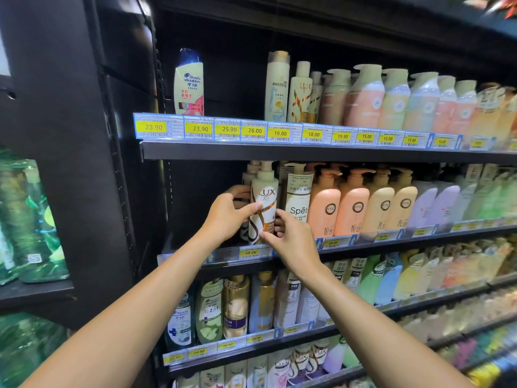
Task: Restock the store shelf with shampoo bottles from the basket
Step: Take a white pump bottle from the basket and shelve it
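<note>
Store shelves (279,152) are filling the whole view. The left hand (226,217) is gripping the Lux bottle (264,201), which is standing tall just left of the Spes bottle (298,200). The right hand (292,238) is pinching it lower down, nearer the Spes bottle.

Left of centre, the middle shelf (250,252) lies open and dark beside the Lux bottle (264,203) — room to reach in. To its right, the Spes bottle (298,200) and a packed row of pump bottles (363,203) block the way. Higher up, a gap opens between the Head & Shoulders bottle (189,85) and the Pantene bottle (277,88).
</note>
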Motion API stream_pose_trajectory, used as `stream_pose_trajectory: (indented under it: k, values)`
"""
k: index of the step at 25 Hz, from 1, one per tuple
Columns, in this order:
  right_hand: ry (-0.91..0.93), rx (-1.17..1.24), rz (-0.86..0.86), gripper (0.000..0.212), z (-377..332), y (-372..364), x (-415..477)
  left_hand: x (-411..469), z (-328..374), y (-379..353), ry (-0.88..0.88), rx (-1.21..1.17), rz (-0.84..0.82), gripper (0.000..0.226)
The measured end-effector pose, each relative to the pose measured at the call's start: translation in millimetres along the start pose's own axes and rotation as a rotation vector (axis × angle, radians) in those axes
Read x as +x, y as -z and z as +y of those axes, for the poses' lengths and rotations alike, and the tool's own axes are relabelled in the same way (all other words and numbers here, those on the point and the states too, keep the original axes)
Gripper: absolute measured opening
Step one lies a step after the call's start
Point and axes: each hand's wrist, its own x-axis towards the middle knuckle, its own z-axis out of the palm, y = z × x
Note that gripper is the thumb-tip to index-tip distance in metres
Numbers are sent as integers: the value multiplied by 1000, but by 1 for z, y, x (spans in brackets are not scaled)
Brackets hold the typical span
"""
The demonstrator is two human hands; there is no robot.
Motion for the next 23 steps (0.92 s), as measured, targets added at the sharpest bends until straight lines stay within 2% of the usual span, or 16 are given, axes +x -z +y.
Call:
stream_pose_trajectory:
  k: [7,11,14,18,20,23]
  values:
    - [-10,-25,-25,38,-13,8,-4,-3,3,0,-17,50,24,43]
    - [-26,-28,-49,47,-17,18,-13,-18,7,2,-31,160,54,52]
    - [9,-94,-103,49,-16,28,-32,-48,9,10,-102,396,60,60]
    - [103,-272,-179,67,-10,35,-80,-111,3,21,-244,900,34,71]
    - [156,-363,-242,76,-5,34,-109,-148,-3,26,-246,1099,-14,76]
    - [165,-404,-340,81,0,24,-155,-208,-15,41,-250,1248,-50,78]
